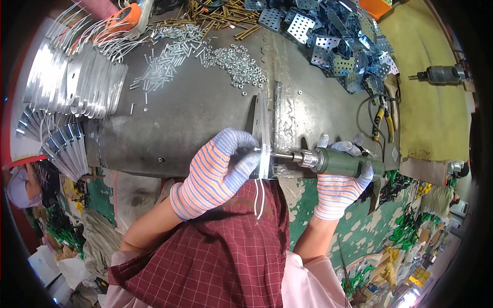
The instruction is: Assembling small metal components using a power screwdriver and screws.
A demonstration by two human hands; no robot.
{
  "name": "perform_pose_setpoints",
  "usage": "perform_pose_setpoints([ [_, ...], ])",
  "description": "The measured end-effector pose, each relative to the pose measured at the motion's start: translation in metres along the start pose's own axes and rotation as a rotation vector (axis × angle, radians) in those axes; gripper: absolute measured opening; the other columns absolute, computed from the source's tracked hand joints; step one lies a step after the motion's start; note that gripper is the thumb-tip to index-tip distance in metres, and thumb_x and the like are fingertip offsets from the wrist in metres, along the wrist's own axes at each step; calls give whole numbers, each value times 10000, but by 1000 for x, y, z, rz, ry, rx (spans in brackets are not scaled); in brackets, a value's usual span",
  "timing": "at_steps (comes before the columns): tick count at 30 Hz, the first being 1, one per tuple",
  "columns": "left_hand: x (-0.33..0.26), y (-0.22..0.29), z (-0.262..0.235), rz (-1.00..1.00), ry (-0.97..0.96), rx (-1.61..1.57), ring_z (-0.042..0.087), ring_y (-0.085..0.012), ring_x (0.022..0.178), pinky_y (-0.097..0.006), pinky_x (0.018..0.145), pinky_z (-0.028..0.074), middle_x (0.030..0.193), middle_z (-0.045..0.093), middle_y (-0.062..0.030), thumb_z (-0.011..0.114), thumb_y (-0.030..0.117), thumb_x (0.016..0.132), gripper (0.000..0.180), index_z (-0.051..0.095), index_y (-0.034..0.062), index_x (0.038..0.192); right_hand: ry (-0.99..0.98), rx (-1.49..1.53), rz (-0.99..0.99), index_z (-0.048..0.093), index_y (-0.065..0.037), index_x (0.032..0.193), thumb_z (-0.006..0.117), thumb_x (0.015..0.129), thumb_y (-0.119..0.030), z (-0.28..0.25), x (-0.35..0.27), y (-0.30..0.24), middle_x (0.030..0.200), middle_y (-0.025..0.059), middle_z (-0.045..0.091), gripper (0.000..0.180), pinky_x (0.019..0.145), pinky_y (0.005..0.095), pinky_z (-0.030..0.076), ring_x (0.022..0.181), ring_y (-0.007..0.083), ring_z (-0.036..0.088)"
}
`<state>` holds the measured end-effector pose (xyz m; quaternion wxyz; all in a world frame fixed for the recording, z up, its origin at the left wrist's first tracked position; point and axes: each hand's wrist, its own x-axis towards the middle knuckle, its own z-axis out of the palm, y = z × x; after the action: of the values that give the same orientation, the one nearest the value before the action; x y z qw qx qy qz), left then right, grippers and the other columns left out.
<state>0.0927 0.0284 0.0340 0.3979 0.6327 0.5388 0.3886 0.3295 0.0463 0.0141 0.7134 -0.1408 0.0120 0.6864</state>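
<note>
My left hand (pixel 221 165), in a striped knit glove, is closed at the near end of a long flat metal blade (pixel 263 123). Thumb and forefinger pinch beside it; a small fastener seems to sit at their tips, too small to make out. Two white wires (pixel 259 197) hang from the blade's near end over my lap. My right hand (pixel 341 187), gloved alike, wraps round the green body of a power screwdriver (pixel 349 163). The tool lies level, and its silver chuck and bit (pixel 282 155) point left, the tip reaching the blade from the right side.
Loose screws (pixel 174 54) and nuts (pixel 233 64) lie on the dark metal table (pixel 154 133). Wired blades (pixel 77 82) are stacked at left. Perforated blue-silver brackets (pixel 339 41) pile up at far right, near yellow-handled pliers (pixel 380 120). A second power tool (pixel 441 75) lies on the yellow surface.
</note>
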Motion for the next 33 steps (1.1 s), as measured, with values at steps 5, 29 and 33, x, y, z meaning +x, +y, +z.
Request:
perform_pose_setpoints([
  [5, 3, -8, 2, 56, 51, 17, 580, -349, 773, -403, 690, 473, 846, 576, -170, 613, 112, 841, 167, 552, 11, 960, -22, -18, 21, 505, -48, 1267, 709, 770, -206, -2, 0, -2, 943, 24, 579, 560, 1145, 530, 180, 958, 200, 549],
  [29, -9, -8, 9, -146, 254, -241, 587, -128, 744, -268, 682, 478, 831, 611, -76, 572, 95, 925, 87, 583, 27, 979, 29, -13, 32, 620, -63, 903, 721, 733, -215, 2, 4, 3, 905, 51, 621, 249, 1155, 545, 156, 946, 216, 584],
  [33, -15, -5, 7, -187, 147, -329, 561, -62, 803, -230, 717, 481, 901, 615, -19, 582, 69, 920, 136, 583, 27, 1049, 22, -18, 27, 615, -62, 917, 721, 736, -218, 2, 4, 3, 910, 48, 618, 261, 1157, 542, 148, 943, 215, 582],
])
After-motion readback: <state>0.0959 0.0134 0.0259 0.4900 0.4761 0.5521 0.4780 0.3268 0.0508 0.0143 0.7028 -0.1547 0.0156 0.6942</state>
